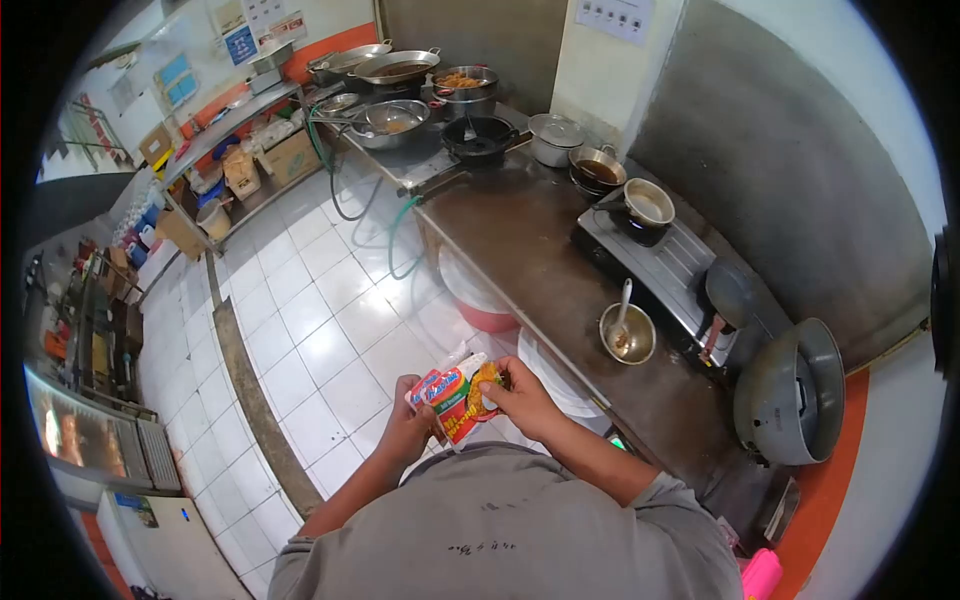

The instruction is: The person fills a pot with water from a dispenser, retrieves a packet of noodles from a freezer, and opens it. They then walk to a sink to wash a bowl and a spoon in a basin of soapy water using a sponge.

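In front of my chest I hold a red, white and green instant noodle packet (457,402) with both hands. Behind its left side another red-and-white wrapper shows in part. My left hand (405,427) is closed on the packet's left side, its fingers partly hidden. My right hand (522,396) pinches the upper right corner, thumb on the printed front. To the right on the counter (540,262) stands a metal bowl (640,343) with a ladle (624,303) leaning in it.
A two-burner stove (665,265) bears a small pan (649,202) and a dark frying pan (731,293). A large grey pot (788,400) lies tilted at the counter's right end. Several woks and pots stand at the far end. Below the counter is a red tub (488,319).
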`<state>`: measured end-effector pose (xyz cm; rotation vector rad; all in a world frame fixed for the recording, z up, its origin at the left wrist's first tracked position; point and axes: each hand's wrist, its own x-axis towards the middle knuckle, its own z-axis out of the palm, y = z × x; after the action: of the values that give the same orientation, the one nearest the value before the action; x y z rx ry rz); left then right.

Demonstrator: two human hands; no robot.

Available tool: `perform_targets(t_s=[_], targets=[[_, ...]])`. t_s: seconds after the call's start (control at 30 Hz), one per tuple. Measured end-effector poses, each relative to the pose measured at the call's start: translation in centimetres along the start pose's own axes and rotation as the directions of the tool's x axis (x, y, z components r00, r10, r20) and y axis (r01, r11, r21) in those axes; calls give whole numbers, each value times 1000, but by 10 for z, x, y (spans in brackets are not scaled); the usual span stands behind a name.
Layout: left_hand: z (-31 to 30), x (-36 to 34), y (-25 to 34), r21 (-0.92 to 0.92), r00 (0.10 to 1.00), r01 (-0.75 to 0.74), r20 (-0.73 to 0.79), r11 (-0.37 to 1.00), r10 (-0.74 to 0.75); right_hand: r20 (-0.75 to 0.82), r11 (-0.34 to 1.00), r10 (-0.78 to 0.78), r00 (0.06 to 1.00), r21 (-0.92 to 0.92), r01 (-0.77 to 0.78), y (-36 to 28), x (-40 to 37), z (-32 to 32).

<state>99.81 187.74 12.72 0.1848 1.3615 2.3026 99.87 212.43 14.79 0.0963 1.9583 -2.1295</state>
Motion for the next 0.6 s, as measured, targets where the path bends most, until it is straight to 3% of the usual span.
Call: perform_targets(t_s=[0.03,0.13,0.2,0.23,0.3,0.37,0.47,0.5,0.57,0.6], targets=[[-8,7,4,-29,998,5,-68,1000,-7,15,991,126,992,34,-126,-3,14,6],[-21,29,7,-93,980,12,-198,996,-31,27,953,254,967,165,-255,-8,44,3],[-27,52,11,12,968,77,-242,997,-72,-8,930,342,940,143,-338,-8,64,-8],[-30,68,16,11,966,83,-245,996,-78,-7,928,348,938,146,-343,-2,76,-21],[-38,123,28,199,971,230,-114,953,-211,12,897,374,927,249,-365,10,116,-58],[-48,173,25,242,973,227,-96,943,-209,27,883,391,920,270,-384,3,141,-93],[-76,263,-3,540,976,216,-97,813,-194,-164,923,354,921,218,-316,42,192,-156],[-86,295,-15,556,977,211,-88,804,-196,-170,924,345,923,233,-302,67,211,-180],[-102,347,-22,811,954,288,-194,510,-230,-479,969,248,842,104,-226,115,243,-218],[-101,367,-18,819,952,288,-188,496,-243,-486,967,256,836,123,-225,132,253,-235]])
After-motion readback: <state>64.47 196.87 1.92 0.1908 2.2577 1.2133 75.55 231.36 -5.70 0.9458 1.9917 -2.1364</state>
